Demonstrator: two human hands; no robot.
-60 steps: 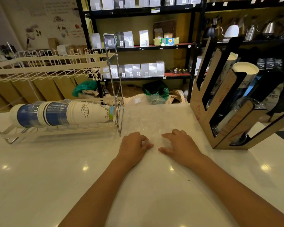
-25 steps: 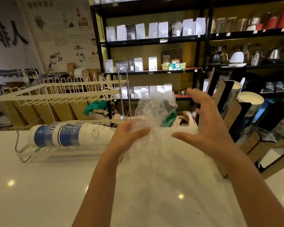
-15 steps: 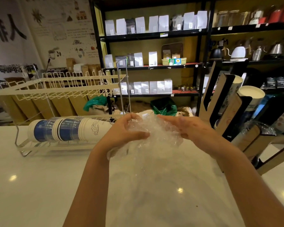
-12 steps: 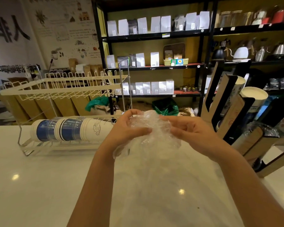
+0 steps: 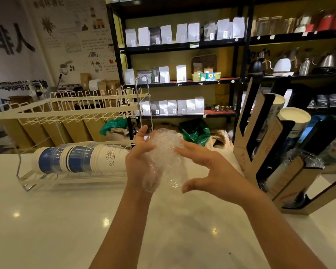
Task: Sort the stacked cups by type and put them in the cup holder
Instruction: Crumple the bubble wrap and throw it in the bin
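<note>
A stack of mixed cups (image 5: 80, 159), white paper ones and clear blue-tinted ones, lies on its side in the lower tier of a white wire rack (image 5: 70, 105) at the left. A wooden cup holder (image 5: 260, 133) stands at the right with paper cups (image 5: 295, 118) and clear cups (image 5: 299, 162) in its slots. My left hand (image 5: 142, 152) holds a crumpled clear plastic bag (image 5: 166, 152) above the counter. My right hand (image 5: 208, 167) is beside the bag with its fingers spread, its fingertips touching the plastic.
The white counter (image 5: 66, 220) stretches in front of me. Behind it stand black shelves (image 5: 182, 45) with white pouches, kettles and jars. Green bags (image 5: 194, 131) and brown paper sacks lie on the floor behind the rack.
The bag lay flat on the counter under both hands; I lifted it and crumpled it into a ball. My right hand has now loosened from it and spread its fingers.
</note>
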